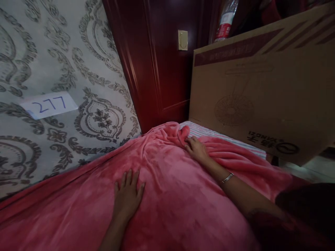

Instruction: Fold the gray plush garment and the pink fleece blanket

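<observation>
A pink plush blanket [167, 184] covers most of the bed before me, with folds bunched toward its far end. My left hand [128, 193] lies flat on the blanket, fingers spread. Farther off, my right hand [196, 149] has its fingers curled on the blanket's gathered far edge, beside a raised fold. A silver bracelet [227, 178] circles the right wrist. Beyond that edge shows a strip of striped sheet [222, 135].
Patterned wallpaper [102, 120] with a paper marked 277 [49, 105] runs along the left. A dark red wooden panel [167, 76] stands at the far end. At right rises a large cardboard box [261, 90], with a plastic bottle [225, 24] behind its top edge.
</observation>
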### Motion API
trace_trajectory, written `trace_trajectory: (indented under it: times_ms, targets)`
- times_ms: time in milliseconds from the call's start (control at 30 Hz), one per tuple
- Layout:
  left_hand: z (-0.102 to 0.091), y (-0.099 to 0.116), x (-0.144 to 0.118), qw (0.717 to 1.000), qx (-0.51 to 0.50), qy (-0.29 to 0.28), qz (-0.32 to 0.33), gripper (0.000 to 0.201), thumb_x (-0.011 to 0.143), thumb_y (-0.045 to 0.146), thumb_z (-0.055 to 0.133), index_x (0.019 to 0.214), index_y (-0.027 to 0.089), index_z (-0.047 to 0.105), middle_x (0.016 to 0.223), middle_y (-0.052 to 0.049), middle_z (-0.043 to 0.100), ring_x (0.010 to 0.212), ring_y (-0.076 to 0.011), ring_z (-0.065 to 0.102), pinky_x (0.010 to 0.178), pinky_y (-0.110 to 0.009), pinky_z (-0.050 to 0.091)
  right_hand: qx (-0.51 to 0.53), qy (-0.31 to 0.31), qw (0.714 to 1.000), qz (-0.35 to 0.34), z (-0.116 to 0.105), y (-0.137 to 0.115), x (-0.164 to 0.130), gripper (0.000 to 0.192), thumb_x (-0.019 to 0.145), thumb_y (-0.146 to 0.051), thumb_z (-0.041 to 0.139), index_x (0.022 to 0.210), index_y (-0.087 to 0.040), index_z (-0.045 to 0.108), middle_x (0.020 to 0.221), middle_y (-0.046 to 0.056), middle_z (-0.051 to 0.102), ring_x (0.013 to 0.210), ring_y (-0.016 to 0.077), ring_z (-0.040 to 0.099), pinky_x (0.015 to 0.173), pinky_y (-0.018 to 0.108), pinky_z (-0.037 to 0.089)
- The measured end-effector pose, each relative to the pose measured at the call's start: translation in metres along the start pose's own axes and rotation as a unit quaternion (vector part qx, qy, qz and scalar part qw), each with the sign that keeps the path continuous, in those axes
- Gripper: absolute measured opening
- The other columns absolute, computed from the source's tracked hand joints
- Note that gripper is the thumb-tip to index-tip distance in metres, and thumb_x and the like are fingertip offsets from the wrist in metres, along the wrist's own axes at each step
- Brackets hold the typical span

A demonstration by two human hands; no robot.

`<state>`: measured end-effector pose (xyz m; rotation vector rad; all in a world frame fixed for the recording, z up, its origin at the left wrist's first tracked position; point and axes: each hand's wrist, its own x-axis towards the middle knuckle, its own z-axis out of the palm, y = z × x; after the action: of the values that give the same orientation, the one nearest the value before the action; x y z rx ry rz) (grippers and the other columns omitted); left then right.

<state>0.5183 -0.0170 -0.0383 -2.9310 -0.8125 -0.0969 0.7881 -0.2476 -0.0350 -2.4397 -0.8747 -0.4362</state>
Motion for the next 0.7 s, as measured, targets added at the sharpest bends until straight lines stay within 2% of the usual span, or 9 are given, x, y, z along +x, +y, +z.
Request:
trace_trajectory:
  times_ms: [67, 100, 200, 300, 400, 467, 533, 633, 700]
  targets:
    - [-0.001, 0.001, -0.001, 1.000, 0.007, -0.007, -0.002, 0.057, 0.102, 0.039, 0.034, 0.156, 0.021, 0.040, 0.166, -0.011, 0.030, 0.154, -0.0324, 0.026, 0.121, -0.059, 0.024, 0.046, 0.039, 0.998, 0.031, 0.000, 0.013, 0.009, 0.045, 0.096, -0.028, 0.043, 0.137, -0.014, 0.056, 0.134, 0.017, 0.059, 0.113, 0.0264, 0.061, 0.090, 0.034, 0.048]
    - [-0.001, 0.001, -0.001, 1.000, 0.008, -0.009, -0.003, 0.057, 0.102, 0.039, 0.035, 0.156, 0.021, 0.039, 0.166, -0.011, 0.029, 0.154, -0.0323, 0.025, 0.121, -0.059, 0.024, 0.061, 0.032, 0.996, 0.054, -0.001, 0.020, 0.013, 0.052, 0.096, -0.027, 0.043, 0.145, -0.012, 0.050, 0.135, 0.017, 0.060, 0.115, 0.0271, 0.061, 0.091, 0.034, 0.048]
    - [-0.001, 0.001, -0.001, 1.000, 0.000, -0.006, -0.002, 0.057, 0.102, 0.039, 0.037, 0.156, 0.021, 0.041, 0.165, -0.012, 0.030, 0.154, -0.0326, 0.026, 0.120, -0.060, 0.025, 0.076, -0.058, 0.987, 0.131, -0.003, 0.037, 0.023, 0.066, 0.094, -0.029, 0.048, 0.155, -0.009, 0.037, 0.115, 0.015, 0.071, 0.100, 0.0283, 0.067, 0.083, 0.034, 0.049]
    - [0.001, 0.000, -0.001, 1.000, -0.012, 0.005, 0.001, 0.057, 0.101, 0.040, 0.038, 0.154, 0.022, 0.043, 0.164, -0.012, 0.032, 0.153, -0.0332, 0.028, 0.120, -0.062, 0.026, 0.098, -0.093, 0.978, 0.162, -0.004, 0.046, 0.028, 0.068, 0.087, -0.030, 0.061, 0.150, -0.009, 0.046, 0.103, 0.013, 0.074, 0.087, 0.0260, 0.068, 0.076, 0.031, 0.048]
    - [0.000, 0.000, -0.002, 1.000, -0.017, 0.005, 0.001, 0.057, 0.101, 0.040, 0.039, 0.154, 0.022, 0.044, 0.164, -0.012, 0.032, 0.153, -0.0336, 0.028, 0.120, -0.062, 0.026, 0.125, -0.080, 0.974, 0.174, 0.000, 0.046, 0.030, 0.046, 0.079, -0.027, 0.070, 0.122, -0.011, 0.070, 0.094, 0.010, 0.075, 0.083, 0.0234, 0.068, 0.073, 0.028, 0.047]
    - [0.000, 0.001, -0.002, 1.000, -0.019, 0.003, 0.001, 0.057, 0.101, 0.040, 0.039, 0.154, 0.022, 0.044, 0.164, -0.012, 0.032, 0.153, -0.0336, 0.027, 0.120, -0.062, 0.025, 0.130, -0.065, 0.972, 0.185, 0.002, 0.047, 0.035, 0.022, 0.079, -0.026, 0.070, 0.096, -0.014, 0.075, 0.079, 0.006, 0.073, 0.074, 0.0211, 0.066, 0.068, 0.027, 0.047]
    - [0.000, 0.001, -0.002, 1.000, -0.022, 0.005, 0.000, 0.056, 0.101, 0.039, 0.039, 0.154, 0.021, 0.044, 0.164, -0.012, 0.032, 0.153, -0.0333, 0.028, 0.120, -0.062, 0.025, 0.135, -0.032, 0.968, 0.207, -0.001, 0.053, 0.046, 0.013, 0.083, -0.026, 0.065, 0.084, -0.016, 0.073, 0.067, 0.004, 0.069, 0.064, 0.0187, 0.064, 0.062, 0.026, 0.046]
    - [0.003, 0.000, -0.002, 1.000, -0.027, 0.012, 0.002, 0.056, 0.100, 0.039, 0.041, 0.153, 0.022, 0.045, 0.164, -0.012, 0.034, 0.152, -0.0332, 0.029, 0.121, -0.062, 0.024, 0.139, 0.048, 0.957, 0.251, -0.015, 0.073, 0.073, 0.022, 0.092, -0.026, 0.051, 0.096, -0.014, 0.070, 0.066, 0.004, 0.066, 0.059, 0.0170, 0.062, 0.057, 0.025, 0.048]
    - [0.005, -0.001, -0.002, 1.000, -0.026, 0.016, 0.004, 0.056, 0.100, 0.039, 0.042, 0.153, 0.022, 0.046, 0.163, -0.012, 0.034, 0.152, -0.0337, 0.030, 0.120, -0.063, 0.024, 0.133, 0.109, 0.947, 0.270, -0.027, 0.090, 0.093, 0.030, 0.095, -0.023, 0.043, 0.110, -0.011, 0.066, 0.078, 0.008, 0.068, 0.067, 0.0188, 0.064, 0.060, 0.026, 0.051]
